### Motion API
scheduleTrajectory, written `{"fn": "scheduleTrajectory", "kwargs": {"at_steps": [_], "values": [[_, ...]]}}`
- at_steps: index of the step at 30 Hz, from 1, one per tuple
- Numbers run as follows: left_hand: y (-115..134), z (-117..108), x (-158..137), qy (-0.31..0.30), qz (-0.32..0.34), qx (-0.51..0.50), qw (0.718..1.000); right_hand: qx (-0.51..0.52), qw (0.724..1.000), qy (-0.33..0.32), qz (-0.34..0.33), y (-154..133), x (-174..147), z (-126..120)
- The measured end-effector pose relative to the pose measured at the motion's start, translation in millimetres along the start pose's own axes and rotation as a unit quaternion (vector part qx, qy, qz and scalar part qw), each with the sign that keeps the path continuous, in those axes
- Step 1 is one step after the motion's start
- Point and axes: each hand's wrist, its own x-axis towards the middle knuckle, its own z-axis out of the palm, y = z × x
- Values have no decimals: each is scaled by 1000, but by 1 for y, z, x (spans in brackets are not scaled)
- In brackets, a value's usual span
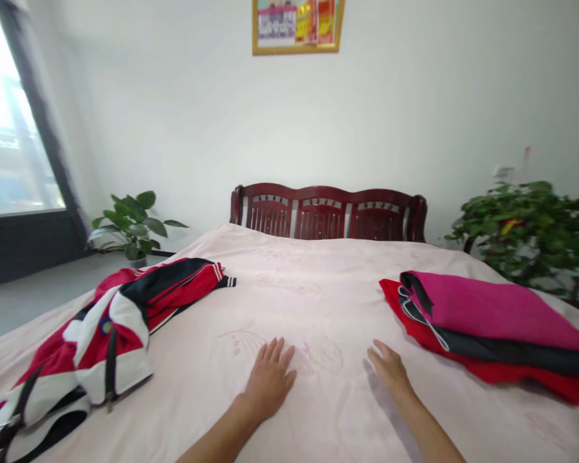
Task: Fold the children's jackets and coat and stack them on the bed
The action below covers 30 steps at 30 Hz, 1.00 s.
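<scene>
My left hand [271,376] lies palm down on a pale pink sheet [289,302] with a faint floral pattern, its fingers spread and holding nothing. To its right, my right hand [388,368] hovers or rests lightly over the same sheet, fingers apart and nothing in them. Beyond the right hand sits a stack of folded clothes [502,312], magenta on top, dark cloth with white piping in the middle, red beneath. Off to the left is a loose heap of red, navy and white clothes [139,308], with dark straps hanging over its near part.
A dark red carved wooden bench back [321,212] stands behind the sheet's far edge. Leafy potted plants flank it, one at left [132,225] and one at right [535,238]. A framed picture [296,26] hangs on the wall. At far left is a window [17,122].
</scene>
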Motion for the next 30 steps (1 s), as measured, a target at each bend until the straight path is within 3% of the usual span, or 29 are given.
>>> {"fn": "scheduleTrajectory", "kwargs": {"at_steps": [2, 5, 9, 17, 20, 24, 30], "values": [[-6, -8, -7, -6, 9, 17, 1000, -123, 991, -19, -40, -8, -15, 20], [-27, -26, -21, 8, -1, 52, 999, -286, 948, 4, -141, -16, -33, 30], [-58, -55, -42, 69, -60, 75, 993, -370, 913, 28, -172, -25, -45, 28], [-90, -113, -69, 162, -131, 143, 968, -367, 914, 22, -174, -25, -36, 28], [-105, -154, -84, 189, -155, 276, 929, -350, 918, 41, -184, -21, -34, 29], [-122, -208, -105, 164, -250, 399, 866, -333, 919, 47, -205, -22, -34, 27], [-119, -257, -98, 198, -323, 185, 907, -300, 924, 56, -232, -25, -37, 24]]}}
